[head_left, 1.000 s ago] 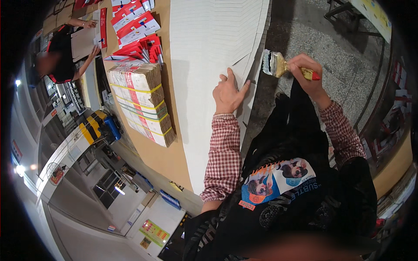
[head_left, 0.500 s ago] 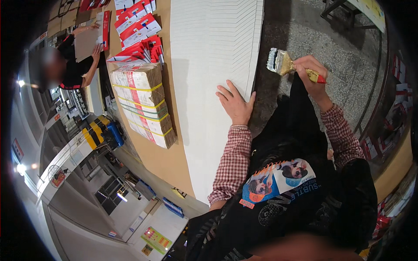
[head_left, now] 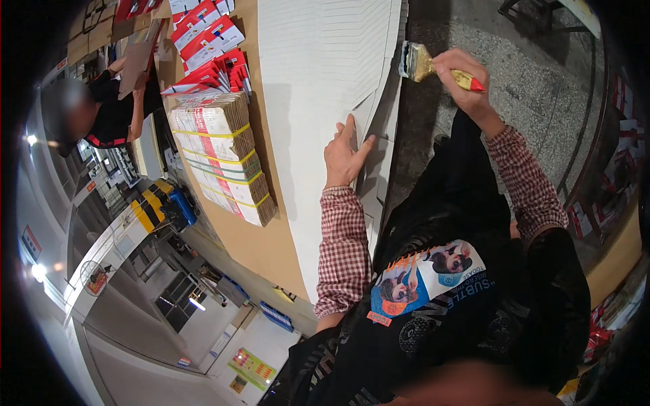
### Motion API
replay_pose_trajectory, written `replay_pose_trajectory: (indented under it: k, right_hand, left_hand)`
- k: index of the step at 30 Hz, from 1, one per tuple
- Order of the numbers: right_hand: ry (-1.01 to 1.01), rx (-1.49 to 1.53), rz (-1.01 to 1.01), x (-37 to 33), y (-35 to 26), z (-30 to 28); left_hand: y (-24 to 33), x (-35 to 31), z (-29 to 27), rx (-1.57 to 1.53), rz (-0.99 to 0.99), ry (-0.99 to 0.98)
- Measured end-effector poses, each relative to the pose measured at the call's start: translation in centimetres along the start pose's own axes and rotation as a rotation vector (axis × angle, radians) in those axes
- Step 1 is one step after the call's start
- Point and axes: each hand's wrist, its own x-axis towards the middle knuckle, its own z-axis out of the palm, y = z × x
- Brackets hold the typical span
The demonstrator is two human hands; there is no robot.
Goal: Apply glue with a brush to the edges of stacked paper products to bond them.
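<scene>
Overlapping white paper sheets (head_left: 305, 101) lie fanned along the table, their edges stepped in a row of lines. My left hand (head_left: 342, 154) rests on them near their right side, fingers stretched and thumb apart. Beside that hand the sheets' right edge is lifted and bent, with more white paper showing beneath. In my right hand (head_left: 466, 81) is a flat paintbrush (head_left: 421, 63) with a yellowish, red-tipped handle. White paste coats its bristles, which point left, close to the right edge of the sheets.
Left of the paper, a strapped bundle of cardboard pieces (head_left: 220, 159) stands on the brown tabletop (head_left: 254, 247). Red and white printed packages (head_left: 213, 44) are piled beyond it. A co-worker (head_left: 112, 111) handles a flat board at the far left. Speckled floor (head_left: 528, 108) lies to the right.
My left hand has slid left and slightly nearer me, and the sheets' right edge has shifted and bent up. The brush has moved left and away, toward the paper.
</scene>
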Motion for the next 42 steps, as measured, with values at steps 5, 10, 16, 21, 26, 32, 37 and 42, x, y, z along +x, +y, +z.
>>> replay_pose_trajectory:
  k: [5,10,16,21,26,32,37,42]
  right_hand:
    - [-0.075,-0.039,0.096,-1.9,-1.0,-0.2]
    - [-0.015,-0.047,0.024,-1.3,-1.9,0.0]
    - [-0.153,0.02,0.115,-4.5,-2.1,0.6]
    - [-0.077,-0.013,0.095,-5.5,-4.2,-0.9]
    - [-0.062,-0.045,0.119,-6.0,-5.3,-1.2]
    - [-0.055,-0.078,0.091,-7.3,-4.8,-1.1]
    - [-0.059,-0.058,0.094,-7.2,-4.7,0.0]
    - [-0.019,-0.057,0.004,-5.4,-3.9,1.0]
  left_hand:
    - [0.0,0.0,-0.2,-0.04,-0.002,-0.006]
    - [0.0,0.2,0.1,0.022,0.04,0.01]
    - [0.0,0.2,1.3,0.148,0.065,0.046]
    - [1.1,-0.4,4.5,0.28,0.015,0.192]
    - [0.6,-1.3,9.7,0.224,-0.018,0.543]
    - [-1.3,-4.9,9.9,0.308,-0.16,0.407]
    - [-2.6,-4.8,5.5,0.22,-0.029,0.194]
    - [-3.5,-4.6,2.7,0.146,0.03,0.057]
